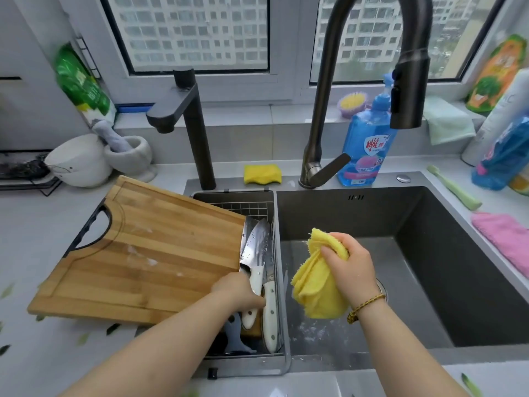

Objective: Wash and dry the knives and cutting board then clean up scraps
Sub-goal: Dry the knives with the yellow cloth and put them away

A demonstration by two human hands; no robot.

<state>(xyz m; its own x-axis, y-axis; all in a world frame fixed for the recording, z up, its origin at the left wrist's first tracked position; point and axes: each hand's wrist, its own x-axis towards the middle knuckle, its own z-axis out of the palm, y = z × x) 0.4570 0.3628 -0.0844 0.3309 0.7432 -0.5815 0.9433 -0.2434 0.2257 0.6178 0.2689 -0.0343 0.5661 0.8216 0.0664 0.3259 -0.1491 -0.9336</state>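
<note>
A wooden cutting board (143, 253) with white smears lies tilted, its right edge over the wire drain basket (246, 206) at the sink's left side. Two white-handled knives lie in the basket: one (255, 253) with a wide blade, a second (270, 308) beside it on the right. My left hand (239, 292) grips the wide knife's handle. My right hand (350, 265) holds a bunched yellow cloth (315, 285) above the dark sink basin (429, 253). Green scraps (113, 328) lie on the counter at the lower left.
A black pull-down faucet (409, 90) arches over the basin; a second dark tap (183, 110) stands behind the basket. A yellow sponge (262, 173) and blue soap bottle (366, 138) sit behind the sink. A pink cloth (503, 239) lies at the right; a mortar (131, 156) and white bowl (77, 161) at the left.
</note>
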